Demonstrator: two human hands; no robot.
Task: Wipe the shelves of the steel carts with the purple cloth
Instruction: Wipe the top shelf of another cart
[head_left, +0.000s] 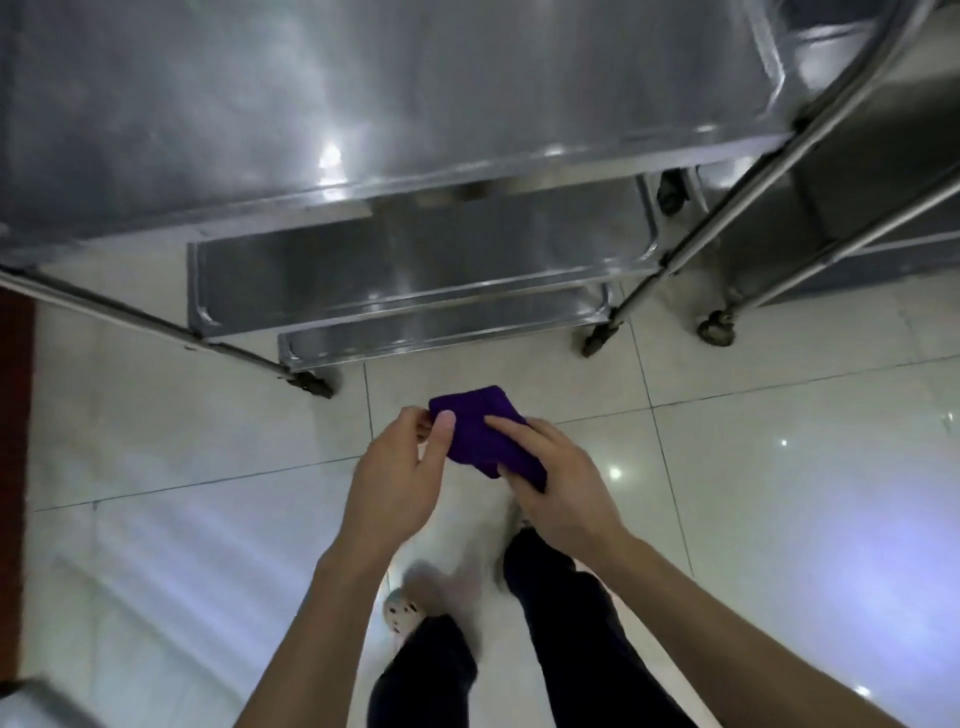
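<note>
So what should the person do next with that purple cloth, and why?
Probably lift the folded purple cloth forward onto the shiny steel cart's top shelf. The left hand and right hand hold it over the pale tiled floor, short of the cart, so no shelf is being wiped yet.

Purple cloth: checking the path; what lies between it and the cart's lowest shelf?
Head view: only bare floor tiles separate the cloth from the lowest shelf.
</note>
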